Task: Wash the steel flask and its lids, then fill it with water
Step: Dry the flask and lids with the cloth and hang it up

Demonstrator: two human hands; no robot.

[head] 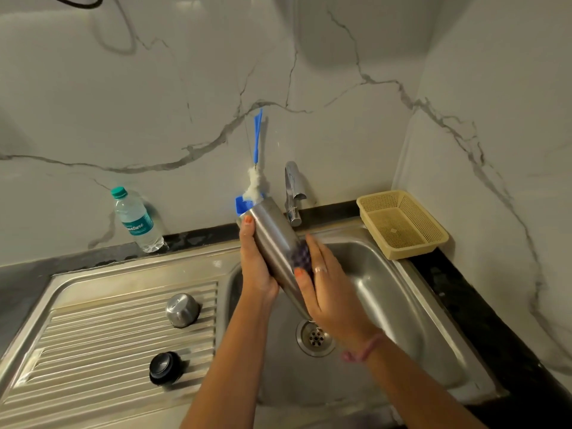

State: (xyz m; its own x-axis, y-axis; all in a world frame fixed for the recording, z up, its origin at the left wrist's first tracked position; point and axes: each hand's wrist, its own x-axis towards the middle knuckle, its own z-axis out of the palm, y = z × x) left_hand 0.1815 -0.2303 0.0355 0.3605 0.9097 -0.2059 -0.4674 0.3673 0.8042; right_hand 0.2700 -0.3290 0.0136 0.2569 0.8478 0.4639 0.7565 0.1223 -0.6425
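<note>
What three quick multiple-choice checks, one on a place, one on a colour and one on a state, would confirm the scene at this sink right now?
1. Where are the two lids?
A. On the ridged drainboard
B. In the basket
C. In the sink bowl

2. What colour is the bottle brush handle?
A. Red
B. Blue
C. Green

3. What state is the tap in?
A. Running hard
B. Dripping into the flask
C. No water seen coming out

Answers:
1 A: the steel lid and black lid sit on the drainboard.
2 B: the brush handle rising above the steel flask is blue.
3 C: no stream shows below the tap.
</note>
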